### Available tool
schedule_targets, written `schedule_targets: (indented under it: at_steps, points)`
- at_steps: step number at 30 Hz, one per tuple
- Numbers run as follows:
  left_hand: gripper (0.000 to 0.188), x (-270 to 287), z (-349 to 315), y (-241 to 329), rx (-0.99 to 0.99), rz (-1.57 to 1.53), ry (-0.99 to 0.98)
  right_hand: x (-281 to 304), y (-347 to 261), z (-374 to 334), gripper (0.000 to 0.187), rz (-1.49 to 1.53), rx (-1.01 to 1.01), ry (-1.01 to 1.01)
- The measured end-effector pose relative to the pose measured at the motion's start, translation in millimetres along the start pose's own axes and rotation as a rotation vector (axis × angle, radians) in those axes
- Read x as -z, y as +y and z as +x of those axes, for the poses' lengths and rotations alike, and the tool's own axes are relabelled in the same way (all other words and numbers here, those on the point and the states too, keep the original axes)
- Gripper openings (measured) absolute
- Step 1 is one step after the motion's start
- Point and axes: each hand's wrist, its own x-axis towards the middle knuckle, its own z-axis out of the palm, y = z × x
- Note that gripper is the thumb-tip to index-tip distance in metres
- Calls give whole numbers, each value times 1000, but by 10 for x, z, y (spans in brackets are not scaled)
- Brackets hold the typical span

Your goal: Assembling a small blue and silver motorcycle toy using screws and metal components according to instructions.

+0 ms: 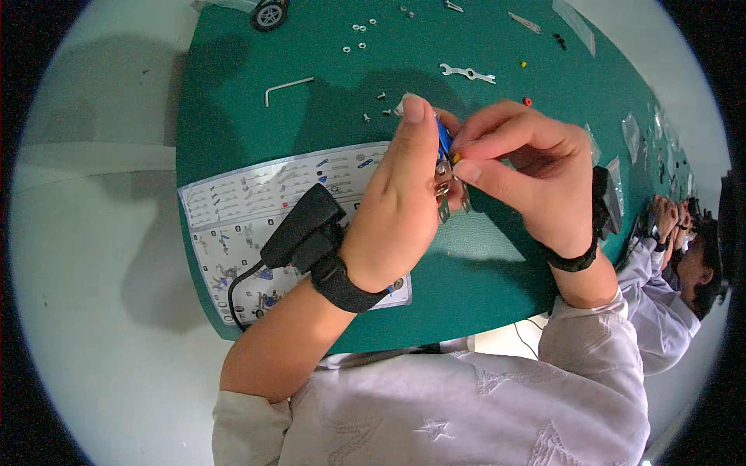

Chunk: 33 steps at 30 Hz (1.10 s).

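Observation:
Above the near part of the green table (pixel 311 128), my left hand (pixel 400 190) is closed around a small model assembly with a blue part (pixel 444 141) and bent metal brackets (pixel 444 208). Much of this assembly is hidden behind the fingers and palm. From the other side my right hand (pixel 544 159) pinches a small yellow piece (pixel 457 157) between thumb and forefinger, right against the assembly. Whether that piece is fixed to it I cannot tell. Both wrists wear black straps, the left with a black box (pixel 305 229) and cable.
Beneath my left arm lies a printed instruction sheet (pixel 221 206). Farther off are a hex key (pixel 289 86), a flat wrench (pixel 468 74), several nuts (pixel 359 28), loose screws (pixel 367 118), a red piece (pixel 528 102) and a black wheel (pixel 269 15). Another person (pixel 672 311) sits at the right.

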Motion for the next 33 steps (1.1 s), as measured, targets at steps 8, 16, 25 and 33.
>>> schedule_targets:
  at_steps: [8,16,25,33]
  points:
    - [55,-4,-29,32,-2,-68,18,31,-30,38,13,-402,272,-111]
    - [63,19,-22,14,-43,59,24,-16,-47,16,11,-422,238,-49]
    - [48,-54,-65,20,-173,114,92,-23,-98,-9,14,-434,160,-48]
    - [47,28,-22,-64,-345,221,5,-47,-94,-46,13,-434,217,-10]
